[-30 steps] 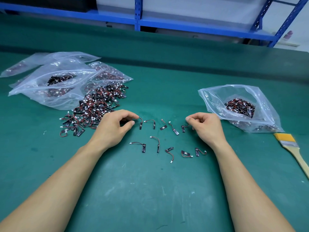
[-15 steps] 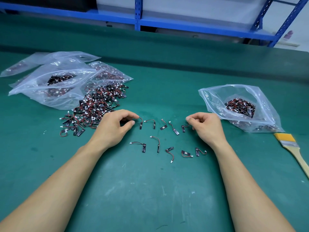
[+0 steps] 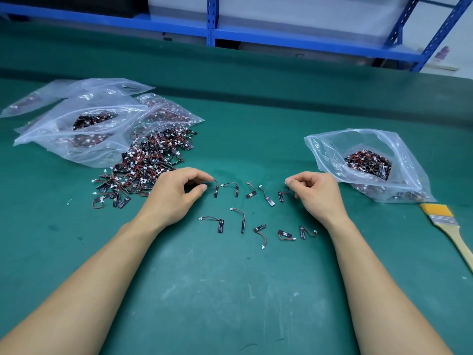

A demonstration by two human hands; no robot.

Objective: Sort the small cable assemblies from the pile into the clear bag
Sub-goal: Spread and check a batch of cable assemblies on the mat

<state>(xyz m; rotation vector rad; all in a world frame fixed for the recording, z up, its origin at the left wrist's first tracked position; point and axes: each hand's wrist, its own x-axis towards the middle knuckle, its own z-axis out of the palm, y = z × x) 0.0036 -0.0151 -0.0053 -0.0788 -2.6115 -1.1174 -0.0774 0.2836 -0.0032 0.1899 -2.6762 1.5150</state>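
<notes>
Head view, nothing shifted since one second ago: left hand [image 3: 176,198] curled on the green mat [image 3: 230,290] beside the pile [image 3: 146,167], index fingertip on the wire end of the left-end assembly [image 3: 216,190], thumb just short of it, true pinch not confirmable. Right hand [image 3: 317,196] curled likewise, fingertips pinching the wire of the right-end assembly [image 3: 281,196]. Eight other loose assemblies [image 3: 242,221] in two rough rows between the hands; part-filled clear bag [image 3: 332,149] open near the right hand, brush [image 3: 445,219] just beside it, spare bags [image 3: 76,134] behind the pile.

brush [image 3: 451,231] handle cut by right edge; print on loose assemblies [image 3: 284,233] unreadable.
</notes>
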